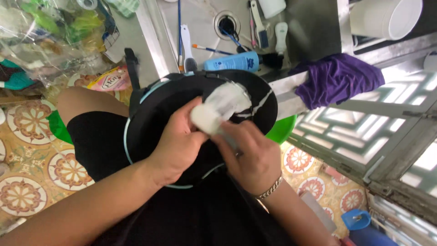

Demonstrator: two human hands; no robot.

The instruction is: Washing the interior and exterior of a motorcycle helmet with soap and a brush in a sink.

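Both hands work over the lap: the left hand point(180, 141) pinches a white wad point(205, 117) against the black hat point(154, 114), the right hand point(252, 157) grips the brim (white smears remain, cleaning seemingly midway).

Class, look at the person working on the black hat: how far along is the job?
Done: the black hat rests on the lap, a white patch lying on it. In hand: the left hand pinches a white wad while the right hand steadies beside it. Left: most of the hat looks untouched; brushes in the sink lie unused.
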